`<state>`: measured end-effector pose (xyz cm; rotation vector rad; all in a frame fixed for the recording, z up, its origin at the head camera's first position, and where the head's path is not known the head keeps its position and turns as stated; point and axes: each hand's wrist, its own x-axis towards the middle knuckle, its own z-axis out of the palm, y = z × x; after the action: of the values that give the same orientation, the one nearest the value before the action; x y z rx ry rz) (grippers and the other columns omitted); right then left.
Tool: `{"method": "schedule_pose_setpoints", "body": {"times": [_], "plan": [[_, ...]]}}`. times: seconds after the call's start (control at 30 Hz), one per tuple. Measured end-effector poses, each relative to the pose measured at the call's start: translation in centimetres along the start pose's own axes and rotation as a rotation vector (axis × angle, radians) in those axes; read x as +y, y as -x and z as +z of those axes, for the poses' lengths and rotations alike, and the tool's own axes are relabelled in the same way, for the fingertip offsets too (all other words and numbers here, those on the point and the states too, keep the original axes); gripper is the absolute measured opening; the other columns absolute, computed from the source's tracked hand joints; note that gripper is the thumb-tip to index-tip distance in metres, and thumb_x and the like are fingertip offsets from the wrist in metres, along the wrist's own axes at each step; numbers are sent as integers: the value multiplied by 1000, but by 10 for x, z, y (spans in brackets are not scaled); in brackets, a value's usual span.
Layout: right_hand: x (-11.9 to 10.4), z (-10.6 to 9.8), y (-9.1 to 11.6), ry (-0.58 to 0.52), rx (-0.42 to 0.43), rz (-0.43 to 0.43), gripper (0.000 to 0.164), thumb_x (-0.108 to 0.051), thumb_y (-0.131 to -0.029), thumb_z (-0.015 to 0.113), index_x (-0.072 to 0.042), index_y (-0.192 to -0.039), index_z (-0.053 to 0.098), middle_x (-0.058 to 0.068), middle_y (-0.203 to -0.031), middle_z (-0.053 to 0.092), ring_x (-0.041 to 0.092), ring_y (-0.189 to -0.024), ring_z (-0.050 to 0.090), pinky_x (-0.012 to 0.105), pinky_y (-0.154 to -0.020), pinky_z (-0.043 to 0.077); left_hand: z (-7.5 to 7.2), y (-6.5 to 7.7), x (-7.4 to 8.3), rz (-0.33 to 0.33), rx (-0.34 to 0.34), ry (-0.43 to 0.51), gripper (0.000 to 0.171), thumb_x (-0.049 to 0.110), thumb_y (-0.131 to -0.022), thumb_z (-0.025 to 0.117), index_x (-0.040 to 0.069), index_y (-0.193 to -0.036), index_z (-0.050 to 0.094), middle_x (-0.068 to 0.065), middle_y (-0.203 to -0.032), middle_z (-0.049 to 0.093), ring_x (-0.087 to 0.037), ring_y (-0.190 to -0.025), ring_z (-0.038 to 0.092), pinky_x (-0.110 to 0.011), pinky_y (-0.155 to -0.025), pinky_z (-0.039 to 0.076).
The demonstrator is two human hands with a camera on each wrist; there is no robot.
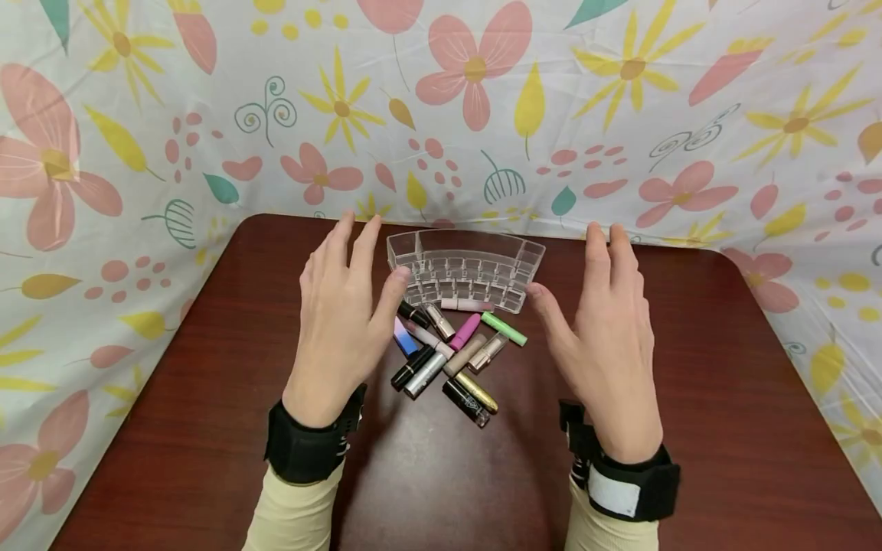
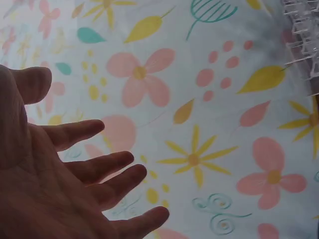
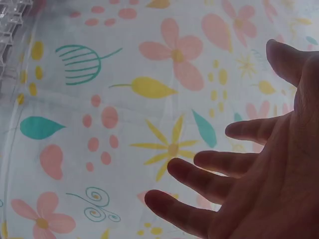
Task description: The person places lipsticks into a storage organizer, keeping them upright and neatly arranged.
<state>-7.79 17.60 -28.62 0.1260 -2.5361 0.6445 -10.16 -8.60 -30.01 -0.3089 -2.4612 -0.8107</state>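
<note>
Both hands are raised with fingers spread and nothing in them. My left hand (image 1: 341, 314) is on the left of a heap of cosmetic tubes, its thumb overlapping the near left part of a clear organizer (image 1: 475, 243) in the head view. On the other side my right hand (image 1: 606, 344) has its thumb pointing toward the organizer. The curved organizer has rows of small compartments. In front of it lie a green tube (image 1: 504, 328), a magenta tube (image 1: 465, 332), a gold tube (image 1: 477, 392), a black tube (image 1: 465, 402), a silver tube (image 1: 425, 375) and several others.
The brown table (image 1: 427, 490) carries the heap near its middle. A white curtain with printed flowers (image 1: 475, 69) stands along its back and sides. Each wrist wears a black strap (image 1: 310, 444).
</note>
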Motion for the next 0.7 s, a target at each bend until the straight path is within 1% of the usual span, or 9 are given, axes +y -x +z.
{"method": "schedule_pose_setpoints", "body": {"times": [0.13,0.23,0.3,0.33,0.4,0.47,0.53,0.6,0.7], "plan": [[2,15,-3,23,-70,6,88,-48,-98,63,-17,-164,15,18,-169,17,48,-135,50,70,-82,49,18,0,-9,-56,-133,-30,66,50,-103,50,16,-158,36,-19,-165,28,-42,-147,36,-67,-116,29],[2,33,-5,44,-173,-3,91,-51,-98,62,-18,-165,10,20,-165,27,46,-128,57,66,-75,53,36,1,-16,-84,-259,-47,68,47,-102,55,15,-158,35,-21,-166,25,-43,-146,39,-66,-115,33],[-1,44,-5,64,-249,-28,92,-50,-97,63,-17,-165,10,22,-158,38,45,-122,61,64,-77,54,44,2,-19,-87,-298,-55,67,44,-102,58,14,-157,37,-21,-166,26,-42,-144,42,-65,-114,34],[-3,47,-4,79,-279,-46,92,-50,-97,64,-17,-165,11,23,-154,45,43,-119,63,61,-77,55,46,3,-20,-81,-295,-60,65,42,-101,59,14,-156,38,-21,-165,28,-42,-143,43,-64,-114,35],[-9,50,-2,92,-301,-89,91,-48,-95,67,-16,-164,16,22,-144,55,41,-108,67,57,-74,56,44,4,-20,-65,-251,-61,62,39,-101,61,13,-155,42,-19,-162,34,-40,-141,45,-63,-112,37],[-15,49,1,101,-274,-139,87,-46,-94,70,-15,-162,25,21,-133,63,38,-93,69,51,-67,56,37,3,-18,-38,-184,-58,59,37,-101,62,13,-153,44,-18,-158,41,-38,-138,48,-61,-110,40],[-20,47,1,92,-222,-175,81,-45,-93,71,-14,-159,34,18,-129,65,35,-89,69,49,-62,55,33,1,-17,-2,-134,-44,56,35,-102,61,13,-151,47,-16,-153,47,-36,-134,53,-59,-106,44],[-22,51,-2,66,-192,-183,74,-44,-93,71,-13,-154,43,16,-130,65,34,-91,70,49,-61,55,36,-3,-16,19,-152,-27,54,35,-103,59,14,-151,48,-14,-150,52,-35,-127,59,-56,-101,50],[-15,74,-9,65,-233,-171,64,-44,-94,71,-9,-145,53,15,-128,64,32,-92,70,50,-62,57,58,-7,-19,46,-264,-35,49,34,-103,58,16,-148,51,-12,-143,59,-32,-111,68,-50,-87,58]]}}
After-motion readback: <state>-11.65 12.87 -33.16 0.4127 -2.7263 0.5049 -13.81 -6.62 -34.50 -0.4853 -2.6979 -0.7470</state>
